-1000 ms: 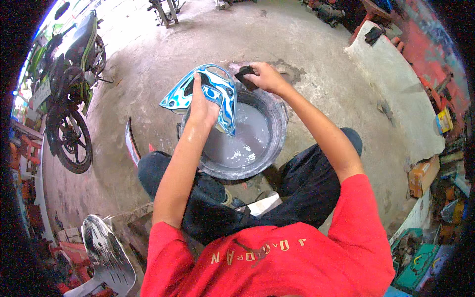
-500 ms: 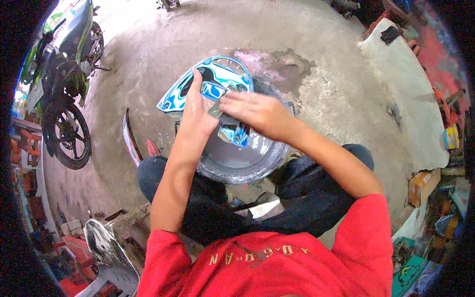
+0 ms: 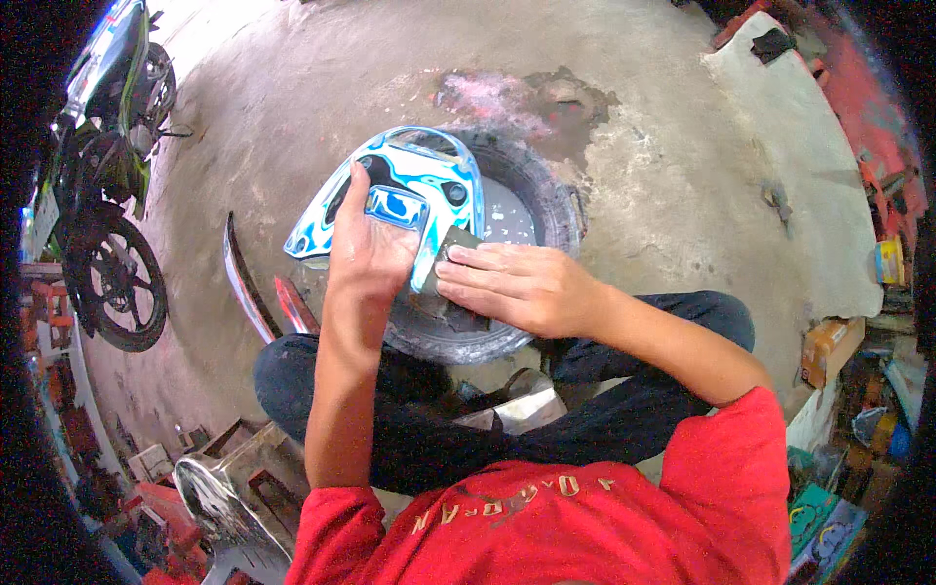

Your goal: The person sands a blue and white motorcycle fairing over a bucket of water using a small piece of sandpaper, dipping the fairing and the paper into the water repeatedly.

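Observation:
My left hand (image 3: 372, 249) grips a blue and white patterned plastic panel (image 3: 444, 171) from the left, thumb pointing up along its face. The panel is held tilted over a dark round tub (image 3: 552, 214) of grey, cloudy liquid (image 3: 507, 216). My right hand (image 3: 512, 288) presses a dark grey square pad (image 3: 460, 237), which looks like abrasive paper or a sponge, against the lower right part of the panel, its fingers closed and flattened over the pad.
A black and green motorbike (image 3: 122, 273) stands at the left, near narrow curved panels (image 3: 249, 292) on the floor. A grey chair-like item (image 3: 229, 492) lies lower left. A pale board (image 3: 780, 136), cardboard box (image 3: 834, 346) and clutter line the right side. My bent legs flank the tub.
My right hand has come down and left from beyond the tub's rim onto the panel with the pad, then moved slightly lower. The panel and my left hand have shifted a little.

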`<control>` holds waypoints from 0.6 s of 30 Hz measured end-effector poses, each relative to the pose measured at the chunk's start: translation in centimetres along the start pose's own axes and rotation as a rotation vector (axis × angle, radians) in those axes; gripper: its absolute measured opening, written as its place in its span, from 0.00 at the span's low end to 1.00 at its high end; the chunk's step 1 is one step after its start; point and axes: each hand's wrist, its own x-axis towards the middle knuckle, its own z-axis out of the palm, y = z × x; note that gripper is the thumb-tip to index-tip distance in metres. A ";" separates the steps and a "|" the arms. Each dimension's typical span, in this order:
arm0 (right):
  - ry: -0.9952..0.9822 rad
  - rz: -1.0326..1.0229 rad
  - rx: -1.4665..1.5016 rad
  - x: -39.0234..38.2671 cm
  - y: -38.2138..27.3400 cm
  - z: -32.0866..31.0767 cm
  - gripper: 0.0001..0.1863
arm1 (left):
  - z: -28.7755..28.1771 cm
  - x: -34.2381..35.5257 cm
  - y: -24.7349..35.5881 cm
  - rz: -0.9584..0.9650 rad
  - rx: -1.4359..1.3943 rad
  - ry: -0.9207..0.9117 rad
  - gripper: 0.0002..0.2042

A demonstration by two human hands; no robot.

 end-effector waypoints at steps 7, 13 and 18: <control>0.062 0.076 0.030 -0.1 0.1 0.4 0.21 | 0.0 -0.6 -0.2 0.075 0.007 -0.035 0.20; 0.143 0.239 -0.064 0.2 3.6 0.0 0.23 | 0.8 -0.9 -0.5 0.113 -0.018 -0.106 0.20; 0.025 -0.116 -0.043 0.5 0.2 0.3 0.20 | 0.7 -1.4 -0.4 0.051 -0.087 -0.133 0.20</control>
